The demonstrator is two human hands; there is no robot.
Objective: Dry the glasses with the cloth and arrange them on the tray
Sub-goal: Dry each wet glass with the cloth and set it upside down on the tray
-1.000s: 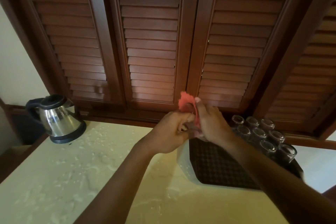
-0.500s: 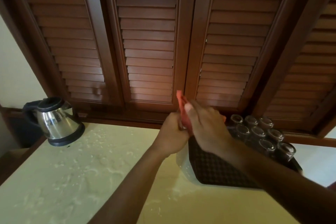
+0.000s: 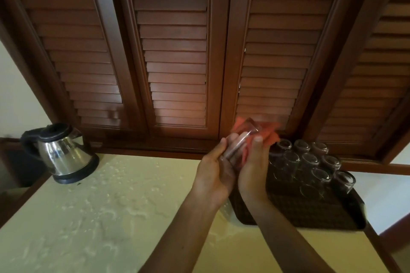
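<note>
Steel kettle (image 3: 63, 155) with black lid, handle and base, upright at far left of pale yellow bench (image 3: 99, 217), close to its back edge. Water droplets and puddles (image 3: 133, 201) scattered over bench surface, thickest toward the middle. Dark wooden louvered shutters (image 3: 175, 55) behind, several panels side by side, slats closed, filling most of the upper view. Wooden sill (image 3: 155, 150) along their foot, meeting back edge of bench. Pale wall (image 3: 15, 95) at far left, above kettle. Lighter floor or surface visible at far right, too indistinct to tell.
</note>
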